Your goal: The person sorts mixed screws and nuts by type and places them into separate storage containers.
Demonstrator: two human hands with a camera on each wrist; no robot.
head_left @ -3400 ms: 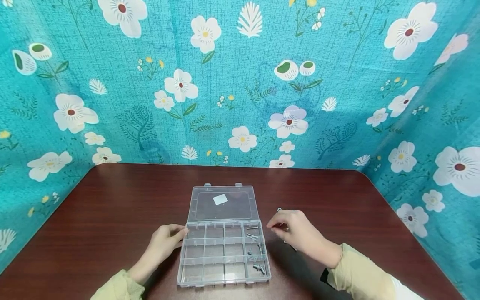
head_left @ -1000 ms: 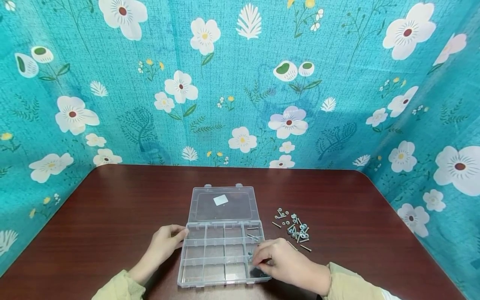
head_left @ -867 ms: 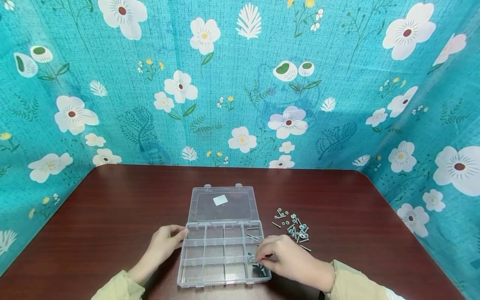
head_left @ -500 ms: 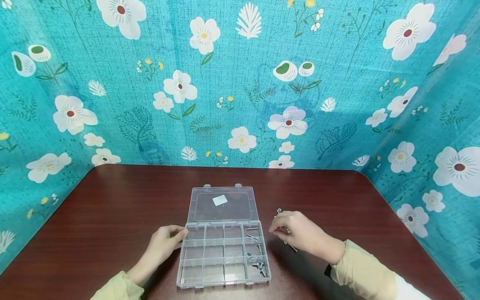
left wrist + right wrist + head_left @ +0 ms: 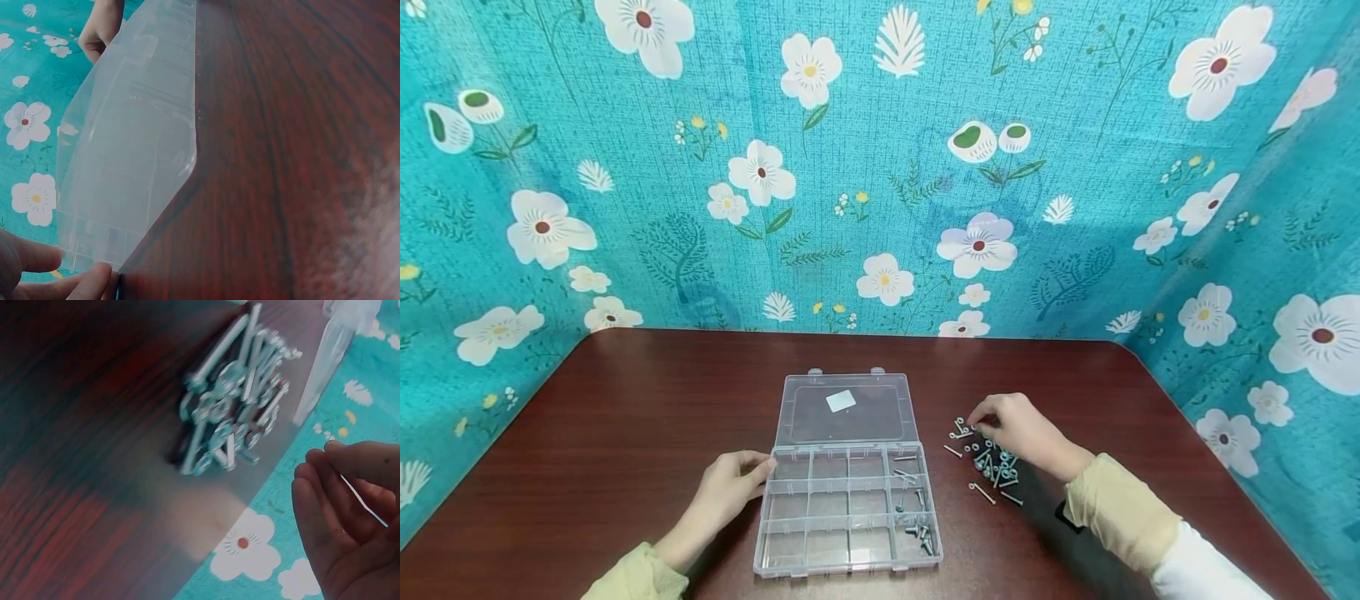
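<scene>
A clear plastic compartment box (image 5: 850,504) lies on the table with its lid (image 5: 865,417) folded back. My left hand (image 5: 730,487) pinches its left edge near the hinge; in the left wrist view the thumb (image 5: 40,256) and fingers grip a corner. Short bolts (image 5: 921,535) lie in the front right compartment, with more screws in the two behind it. To the right of the box is a loose pile of screws, nuts and washers (image 5: 997,465). My right hand (image 5: 1018,429) hovers over the pile's far side, fingers loosely bent, nothing visible between them.
Dark wooden table (image 5: 662,400) carries the box and hardware. A blue floral cloth (image 5: 850,167) hangs behind it and along the sides. Some stray screws (image 5: 1011,497) and nuts lie around the pile's edges. A white label (image 5: 840,401) is on the lid.
My right hand has gone from the box's right column back to the pile, then farther away and right, uncovering it. The front right compartment holds more bolts. My left hand stays put.
</scene>
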